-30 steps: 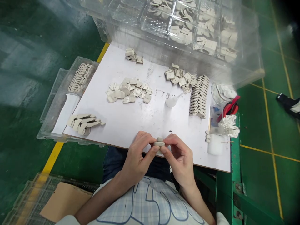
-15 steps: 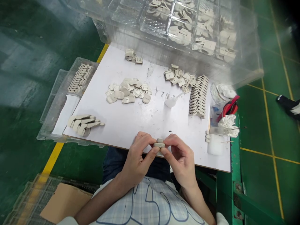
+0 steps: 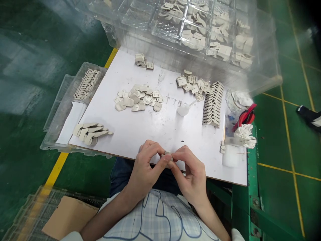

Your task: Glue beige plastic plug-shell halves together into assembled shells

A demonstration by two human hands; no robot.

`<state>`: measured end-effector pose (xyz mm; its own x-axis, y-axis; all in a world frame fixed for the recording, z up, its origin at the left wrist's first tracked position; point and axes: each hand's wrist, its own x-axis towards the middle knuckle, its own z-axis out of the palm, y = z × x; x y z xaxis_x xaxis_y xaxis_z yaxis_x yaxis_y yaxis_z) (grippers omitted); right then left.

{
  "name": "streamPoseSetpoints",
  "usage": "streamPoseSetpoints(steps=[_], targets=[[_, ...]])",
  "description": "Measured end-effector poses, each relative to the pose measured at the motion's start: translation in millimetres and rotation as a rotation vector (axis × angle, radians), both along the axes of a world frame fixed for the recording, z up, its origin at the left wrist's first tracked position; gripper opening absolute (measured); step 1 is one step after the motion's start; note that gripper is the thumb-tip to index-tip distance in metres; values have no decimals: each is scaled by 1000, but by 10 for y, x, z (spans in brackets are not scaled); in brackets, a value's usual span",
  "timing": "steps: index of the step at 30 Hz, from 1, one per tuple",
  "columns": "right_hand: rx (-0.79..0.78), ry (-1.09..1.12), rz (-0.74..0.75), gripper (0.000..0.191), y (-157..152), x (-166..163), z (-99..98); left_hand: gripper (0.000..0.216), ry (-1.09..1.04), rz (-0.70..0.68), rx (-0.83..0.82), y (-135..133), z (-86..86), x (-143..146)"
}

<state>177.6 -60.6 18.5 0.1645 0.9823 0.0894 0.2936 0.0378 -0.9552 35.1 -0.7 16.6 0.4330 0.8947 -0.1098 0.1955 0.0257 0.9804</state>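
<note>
My left hand (image 3: 147, 166) and my right hand (image 3: 190, 169) meet at the front edge of the white board. Between their fingertips they pinch a small beige plastic part (image 3: 167, 153), mostly covered by the fingers. Beyond my hands lies a loose pile of rounded beige plastic pieces (image 3: 134, 97). A small white squeeze bottle (image 3: 183, 110) with a thin spout stands to the right of that pile. Farther right, a neat row of beige parts (image 3: 212, 106) is stacked beside a scattered heap of square-shaped beige pieces (image 3: 193, 83).
A clear compartment tray (image 3: 147, 36) full of beige parts spans the back. Nested beige parts (image 3: 91, 133) lie at the board's left. Red-handled pliers (image 3: 245, 117), crumpled white tissue (image 3: 244, 135) and a white cylinder (image 3: 230, 156) sit at right. A clear tray (image 3: 47, 140) stands left.
The fingers have closed further over the small beige part, which is now turned and mostly hidden. My right fingertips have moved left against my left ones.
</note>
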Motion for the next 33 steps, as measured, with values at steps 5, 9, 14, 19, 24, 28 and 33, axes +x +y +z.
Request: streamPoseSetpoints(steps=[5,9,14,19,24,28,33], targets=[[-48,37,-12,8,-14,9,-1,29,5,-54,1,38,36,-36],[-109,131,-33,6,-29,44,10,32,7,-88,-13,60,49,-79],[-119,150,-43,6,-20,51,9,36,24,-107,-19,60,73,-76],[-35,-18,-27,8,-23,8,7,31,116,-41,85,40,64,-25],[-41,-41,-27,7,-30,18,8,31,134,-81,96,72,61,-54],[-93,33,-30,6,-29,41,15,37,92,-90,59,77,78,-70],[-26,-82,-18,7,-24,20,2,27,130,-69,44,65,64,-51]])
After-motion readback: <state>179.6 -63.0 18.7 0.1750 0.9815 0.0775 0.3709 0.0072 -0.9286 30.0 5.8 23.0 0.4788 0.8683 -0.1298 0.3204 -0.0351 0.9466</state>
